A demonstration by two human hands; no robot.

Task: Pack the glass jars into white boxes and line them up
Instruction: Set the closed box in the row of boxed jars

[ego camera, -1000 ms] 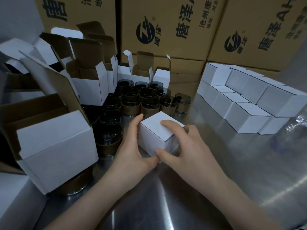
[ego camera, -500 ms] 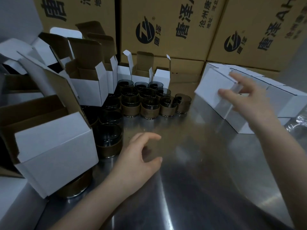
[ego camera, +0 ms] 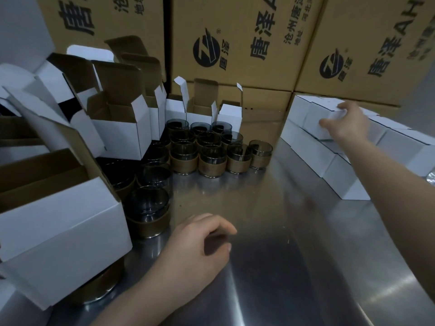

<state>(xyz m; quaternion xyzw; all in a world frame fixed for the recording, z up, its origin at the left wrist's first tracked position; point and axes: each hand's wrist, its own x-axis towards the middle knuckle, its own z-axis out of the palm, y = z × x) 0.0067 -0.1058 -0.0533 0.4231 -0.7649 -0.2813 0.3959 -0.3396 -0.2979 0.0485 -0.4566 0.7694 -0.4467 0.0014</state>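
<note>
right hand (ego camera: 348, 124) fingers (ego camera: 344, 107) grip closed white box (ego camera: 321, 120) atop packed row (ego camera: 313, 151) at table's (ego camera: 282, 231) right, left hand (ego camera: 197, 245) loosely curled, empty; stiff card, likely heavy fragile jar inside, so I'd hold opposite side faces

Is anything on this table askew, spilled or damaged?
The open white box at front left sits tilted, apparently propped on a glass jar half hidden under it, not flat on the steel table. Nothing looks spilled or broken.

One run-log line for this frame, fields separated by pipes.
right hand grips closed white box at upper layer of packed boxes | left hand loosely curled over steel table, holding nothing | glass jars unpacked
</note>
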